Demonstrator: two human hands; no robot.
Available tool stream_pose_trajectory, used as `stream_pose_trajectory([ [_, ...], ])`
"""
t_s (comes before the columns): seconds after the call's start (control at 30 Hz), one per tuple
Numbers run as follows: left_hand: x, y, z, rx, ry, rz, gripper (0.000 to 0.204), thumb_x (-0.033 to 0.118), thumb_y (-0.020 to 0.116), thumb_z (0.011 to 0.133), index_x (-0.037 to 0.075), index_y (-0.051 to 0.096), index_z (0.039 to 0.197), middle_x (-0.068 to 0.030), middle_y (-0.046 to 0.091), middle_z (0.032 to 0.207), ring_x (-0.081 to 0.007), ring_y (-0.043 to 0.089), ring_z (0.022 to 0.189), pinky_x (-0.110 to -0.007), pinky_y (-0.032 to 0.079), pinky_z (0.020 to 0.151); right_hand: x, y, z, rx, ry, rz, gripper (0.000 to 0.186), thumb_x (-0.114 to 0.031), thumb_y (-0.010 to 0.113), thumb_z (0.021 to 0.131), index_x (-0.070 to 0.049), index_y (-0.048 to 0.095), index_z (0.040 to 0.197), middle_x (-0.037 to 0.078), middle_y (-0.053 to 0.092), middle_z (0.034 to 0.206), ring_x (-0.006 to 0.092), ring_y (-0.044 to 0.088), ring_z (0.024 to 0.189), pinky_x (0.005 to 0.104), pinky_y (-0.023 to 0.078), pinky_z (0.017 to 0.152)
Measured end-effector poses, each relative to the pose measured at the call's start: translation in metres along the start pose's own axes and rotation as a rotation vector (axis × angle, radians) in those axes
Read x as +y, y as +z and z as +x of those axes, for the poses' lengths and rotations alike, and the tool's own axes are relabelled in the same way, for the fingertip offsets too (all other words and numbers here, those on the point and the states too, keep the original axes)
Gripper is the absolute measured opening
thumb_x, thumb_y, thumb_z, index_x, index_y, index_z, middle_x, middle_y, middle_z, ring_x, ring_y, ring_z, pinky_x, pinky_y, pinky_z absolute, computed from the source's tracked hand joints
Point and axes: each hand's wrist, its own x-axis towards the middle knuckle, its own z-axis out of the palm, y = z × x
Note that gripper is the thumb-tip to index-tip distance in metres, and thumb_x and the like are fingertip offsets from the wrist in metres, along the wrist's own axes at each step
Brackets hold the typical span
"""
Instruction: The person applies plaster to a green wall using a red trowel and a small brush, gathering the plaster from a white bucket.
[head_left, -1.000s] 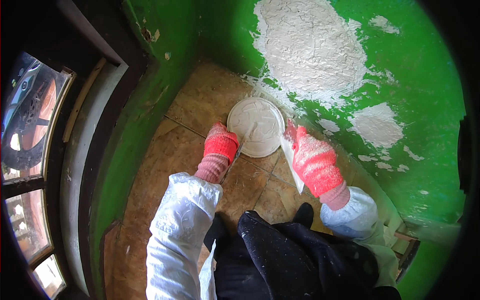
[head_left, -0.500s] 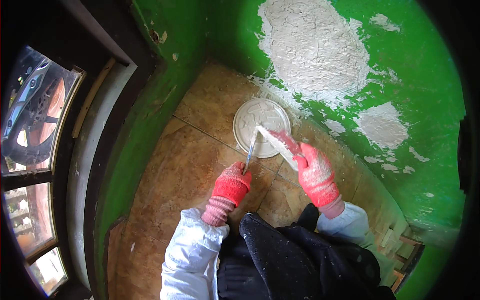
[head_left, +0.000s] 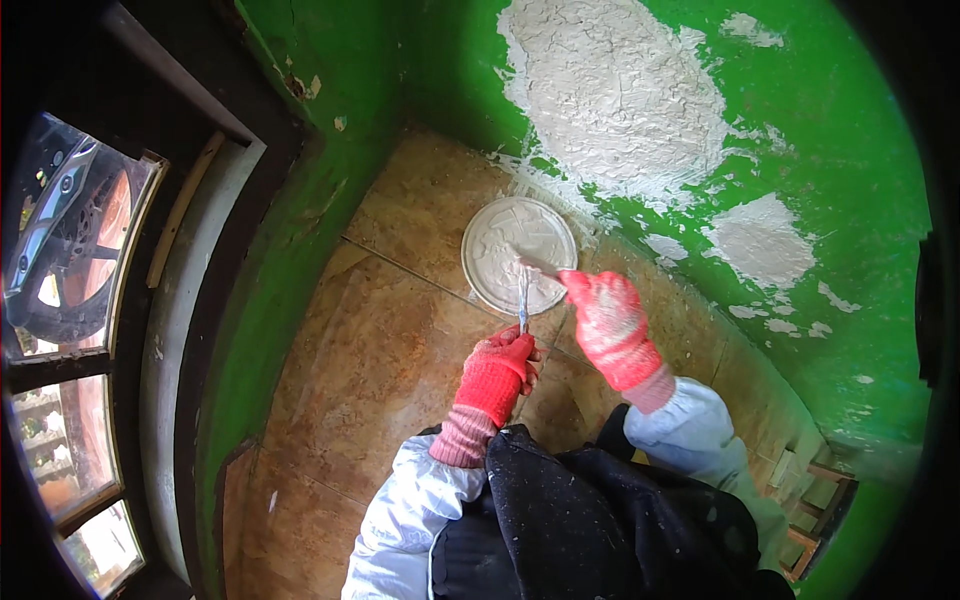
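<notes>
My left hand, in a red knitted glove, is closed around a slim spatula whose upper end is coated in white paste. My right hand, gloved in red smeared with white, grips a wide putty knife, now seen nearly edge-on. Its blade meets or crosses the spatula's pasty tip; which of the two I cannot tell. Beneath both tools a round white lid lies on the floor, spread with white paste. The putty knife's handle is hidden by my right hand.
A green wall ahead and to the right carries a large rough white filler patch and smaller ones. Brown tiles cover the floor. At the left stand a dark frame and window panes. A wooden piece is at the lower right.
My left hand has moved right and turned the spatula more upright. My right hand has shifted slightly left and up, and the putty knife's blade has turned from face-on to nearly edge-on.
</notes>
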Motion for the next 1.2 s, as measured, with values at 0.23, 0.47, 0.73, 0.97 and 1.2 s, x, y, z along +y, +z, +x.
stream_pose_trajectory([
  [0.23,0.01,0.01,0.0,-0.004,-0.085,-0.047,0.021,0.028,0.051,0.09,0.008,0.058,0.09,-0.0012,0.055,0.058,-0.011,0.043,0.035,-0.025,0.032,0.032,-0.011,-0.017,-0.026,-0.092,-0.002,0.177,0.03,-0.009,0.053,0.074,-0.007,0.057,0.104,0.01,0.059,0.079,0.0298,0.058,0.068,0.0427,0.045,0.054],
  [0.47,0.024,0.009,-0.01,-0.029,-0.239,-0.072,0.022,0.03,0.049,0.091,0.011,0.058,0.088,0.0012,0.047,0.05,-0.0106,0.035,0.032,-0.027,0.024,0.032,0.008,-0.008,-0.004,0.027,0.048,0.162,0.024,-0.007,0.051,0.076,-0.007,0.057,0.099,0.01,0.059,0.075,0.0304,0.057,0.066,0.0421,0.045,0.055],
  [0.73,0.026,0.007,-0.007,-0.164,-0.241,-0.363,0.018,0.027,0.044,0.094,0.011,0.052,0.097,0.0037,0.038,0.048,-0.0081,0.031,0.033,-0.024,0.021,0.032,-0.005,-0.005,-0.017,-0.078,0.048,0.201,0.03,-0.004,0.054,0.071,-0.007,0.057,0.101,0.007,0.059,0.072,0.0304,0.056,0.069,0.0436,0.043,0.061],
  [0.97,0.022,-0.002,0.0,-0.096,-0.281,-0.62,0.018,0.026,0.042,0.096,0.01,0.051,0.096,0.0046,0.038,0.048,-0.0067,0.029,0.032,-0.021,0.022,0.031,0.008,-0.02,-0.002,-0.02,0.11,0.246,0.023,-0.005,0.05,0.073,-0.007,0.055,0.095,0.009,0.059,0.076,0.0326,0.057,0.068,0.0442,0.044,0.058],
  [1.2,0.011,-0.006,0.003,-0.225,-0.273,-0.772,0.023,0.026,0.037,0.098,0.007,0.048,0.095,0.004,0.038,0.05,-0.0068,0.028,0.032,-0.02,0.025,0.03,-0.017,-0.019,-0.01,-0.061,-0.005,0.164,0.029,-0.007,0.052,0.072,-0.005,0.056,0.101,0.012,0.058,0.071,0.0311,0.058,0.066,0.0432,0.045,0.056],
])
